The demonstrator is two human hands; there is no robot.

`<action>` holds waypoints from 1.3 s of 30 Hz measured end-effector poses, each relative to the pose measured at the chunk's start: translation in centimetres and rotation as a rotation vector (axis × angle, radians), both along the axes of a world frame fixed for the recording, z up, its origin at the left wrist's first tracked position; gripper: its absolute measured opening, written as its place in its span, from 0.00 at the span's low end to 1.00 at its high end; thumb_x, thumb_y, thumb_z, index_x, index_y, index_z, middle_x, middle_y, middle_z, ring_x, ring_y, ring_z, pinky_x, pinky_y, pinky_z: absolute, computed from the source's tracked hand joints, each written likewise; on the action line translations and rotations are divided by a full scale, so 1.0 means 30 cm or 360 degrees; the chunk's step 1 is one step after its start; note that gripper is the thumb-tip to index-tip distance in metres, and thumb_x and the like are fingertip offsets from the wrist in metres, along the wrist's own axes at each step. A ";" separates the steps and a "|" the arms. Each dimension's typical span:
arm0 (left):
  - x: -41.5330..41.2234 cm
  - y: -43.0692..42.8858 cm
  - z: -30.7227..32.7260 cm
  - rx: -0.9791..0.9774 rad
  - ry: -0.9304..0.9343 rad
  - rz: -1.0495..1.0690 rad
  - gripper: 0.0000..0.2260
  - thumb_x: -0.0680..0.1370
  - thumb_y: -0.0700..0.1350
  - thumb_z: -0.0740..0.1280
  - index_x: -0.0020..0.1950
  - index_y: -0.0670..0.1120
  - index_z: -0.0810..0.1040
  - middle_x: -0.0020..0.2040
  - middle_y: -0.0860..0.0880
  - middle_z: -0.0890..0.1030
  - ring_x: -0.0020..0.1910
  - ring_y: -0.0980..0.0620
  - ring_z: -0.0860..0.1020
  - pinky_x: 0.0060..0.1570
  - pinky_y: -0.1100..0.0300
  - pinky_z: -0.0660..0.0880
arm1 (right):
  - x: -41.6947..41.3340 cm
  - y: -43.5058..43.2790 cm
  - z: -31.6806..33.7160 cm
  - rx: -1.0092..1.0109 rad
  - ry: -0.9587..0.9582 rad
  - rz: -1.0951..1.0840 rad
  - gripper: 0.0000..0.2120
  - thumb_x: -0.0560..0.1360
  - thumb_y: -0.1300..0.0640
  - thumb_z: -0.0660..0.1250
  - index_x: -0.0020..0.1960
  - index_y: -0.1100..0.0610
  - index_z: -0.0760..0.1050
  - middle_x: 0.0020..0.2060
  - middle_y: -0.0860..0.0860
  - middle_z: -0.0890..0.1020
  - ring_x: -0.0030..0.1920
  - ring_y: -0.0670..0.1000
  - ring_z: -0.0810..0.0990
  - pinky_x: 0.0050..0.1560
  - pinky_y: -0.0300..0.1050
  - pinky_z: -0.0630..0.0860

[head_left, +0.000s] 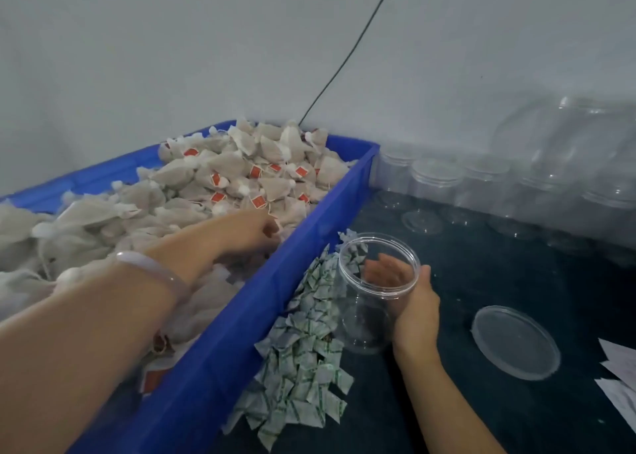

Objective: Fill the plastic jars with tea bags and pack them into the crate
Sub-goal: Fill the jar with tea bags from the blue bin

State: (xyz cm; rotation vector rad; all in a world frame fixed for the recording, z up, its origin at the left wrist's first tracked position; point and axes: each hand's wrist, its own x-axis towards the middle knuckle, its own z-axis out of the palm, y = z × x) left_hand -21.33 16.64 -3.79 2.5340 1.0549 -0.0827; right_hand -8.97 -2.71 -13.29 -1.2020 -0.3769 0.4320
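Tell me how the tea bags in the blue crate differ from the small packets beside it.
The tea bags are larger, plain beige pouches with red tags; the small packets are white with green print and no visible tags. The tea bags fill the blue crate; the small packets lie loose on the dark table. Both are heaped.

We see a jar point(364, 319) of clear, glossy plastic with a smooth wall. The lid point(516, 341) is the same clear plastic, a little cloudier. It lies on the tabletop point(499, 264), which looks dark and matt, like a napped cloth. The crate point(213, 360) is smooth blue plastic with a dull sheen. The tea bags point(220, 168) are off-white, matt and finely meshed, and their red tags point(255, 171) look like paper. The sachets point(303, 360) seem to us matt white paper printed in green. The bracelet point(151, 264) is pale, translucent and polished.
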 end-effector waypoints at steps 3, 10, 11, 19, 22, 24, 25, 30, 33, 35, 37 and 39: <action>0.031 0.004 -0.026 0.0155 0.0098 0.0045 0.05 0.78 0.43 0.62 0.46 0.46 0.78 0.43 0.48 0.81 0.41 0.48 0.79 0.34 0.59 0.72 | 0.002 0.006 -0.007 0.0046 0.0022 -0.0001 0.32 0.84 0.49 0.44 0.41 0.52 0.85 0.44 0.55 0.86 0.51 0.56 0.84 0.60 0.53 0.74; 0.020 0.031 -0.006 0.0179 -0.0232 0.0053 0.11 0.78 0.45 0.64 0.36 0.45 0.71 0.34 0.49 0.77 0.33 0.51 0.76 0.33 0.58 0.70 | -0.009 -0.007 -0.006 0.0075 0.0030 -0.0005 0.29 0.84 0.48 0.45 0.44 0.54 0.83 0.43 0.55 0.86 0.51 0.56 0.83 0.61 0.54 0.74; 0.015 0.035 0.004 0.0129 -0.0343 0.0083 0.10 0.79 0.44 0.64 0.38 0.45 0.71 0.36 0.48 0.79 0.34 0.51 0.78 0.35 0.57 0.73 | -0.010 -0.008 -0.006 0.0069 0.0027 -0.0006 0.28 0.84 0.48 0.45 0.45 0.54 0.82 0.43 0.54 0.86 0.51 0.56 0.83 0.61 0.55 0.74; 0.015 0.037 0.039 -0.0100 -0.1061 0.0525 0.11 0.80 0.46 0.61 0.60 0.43 0.75 0.44 0.46 0.83 0.37 0.51 0.82 0.28 0.62 0.75 | -0.014 -0.014 -0.004 0.0050 0.0017 0.0006 0.27 0.84 0.48 0.45 0.46 0.54 0.82 0.44 0.54 0.86 0.51 0.55 0.84 0.60 0.54 0.75; -0.001 0.041 0.020 0.0385 -0.0451 0.0536 0.29 0.76 0.44 0.67 0.74 0.43 0.59 0.71 0.38 0.64 0.67 0.39 0.67 0.56 0.49 0.72 | -0.015 -0.013 -0.003 0.0036 0.0007 0.0003 0.27 0.84 0.48 0.45 0.46 0.54 0.83 0.45 0.54 0.86 0.52 0.56 0.84 0.61 0.55 0.75; -0.001 0.027 0.031 0.0461 -0.0388 0.0225 0.31 0.73 0.37 0.67 0.74 0.46 0.61 0.72 0.42 0.64 0.68 0.42 0.65 0.62 0.49 0.68 | -0.015 -0.013 -0.001 0.0025 0.0011 0.0001 0.27 0.84 0.48 0.46 0.47 0.54 0.82 0.45 0.54 0.86 0.52 0.56 0.83 0.62 0.56 0.74; 0.005 0.020 0.039 0.0292 -0.0388 0.0016 0.28 0.73 0.35 0.66 0.72 0.47 0.67 0.68 0.46 0.70 0.65 0.48 0.71 0.60 0.54 0.70 | -0.015 -0.012 -0.001 0.0021 0.0016 -0.0003 0.27 0.84 0.49 0.46 0.47 0.54 0.82 0.45 0.54 0.86 0.52 0.56 0.83 0.62 0.57 0.74; 0.026 -0.019 0.018 -0.0037 -0.0080 -0.0441 0.13 0.77 0.37 0.64 0.53 0.54 0.79 0.45 0.60 0.80 0.42 0.67 0.76 0.36 0.72 0.68 | -0.014 -0.009 0.001 0.0027 0.0063 0.0000 0.30 0.84 0.49 0.46 0.40 0.50 0.85 0.44 0.54 0.86 0.52 0.56 0.83 0.62 0.57 0.74; 0.043 0.000 -0.006 0.0222 -0.0037 -0.0283 0.09 0.75 0.38 0.65 0.50 0.47 0.83 0.38 0.55 0.81 0.34 0.59 0.76 0.31 0.68 0.68 | -0.013 -0.009 0.000 0.0027 0.0055 0.0000 0.30 0.84 0.49 0.46 0.40 0.50 0.85 0.44 0.54 0.86 0.51 0.55 0.84 0.63 0.57 0.74; 0.043 0.013 0.003 0.0352 -0.0096 -0.0187 0.06 0.77 0.42 0.65 0.43 0.43 0.81 0.37 0.50 0.80 0.34 0.53 0.76 0.32 0.63 0.68 | -0.015 -0.011 -0.003 0.0025 0.0043 0.0002 0.30 0.84 0.49 0.46 0.41 0.50 0.85 0.44 0.53 0.86 0.52 0.55 0.84 0.62 0.57 0.74; 0.033 0.027 0.033 0.0417 -0.0447 -0.0014 0.10 0.80 0.45 0.63 0.42 0.42 0.78 0.39 0.47 0.80 0.34 0.49 0.76 0.33 0.60 0.71 | -0.015 -0.012 -0.003 0.0028 0.0044 0.0008 0.30 0.84 0.49 0.46 0.41 0.51 0.85 0.45 0.53 0.86 0.52 0.55 0.84 0.62 0.56 0.74; 0.020 0.009 0.096 0.0155 -0.1140 0.0169 0.08 0.81 0.46 0.62 0.44 0.46 0.78 0.41 0.46 0.81 0.36 0.48 0.81 0.37 0.54 0.78 | -0.011 -0.007 0.001 0.0030 0.0045 0.0004 0.30 0.84 0.49 0.46 0.41 0.51 0.85 0.45 0.54 0.86 0.51 0.55 0.84 0.61 0.56 0.75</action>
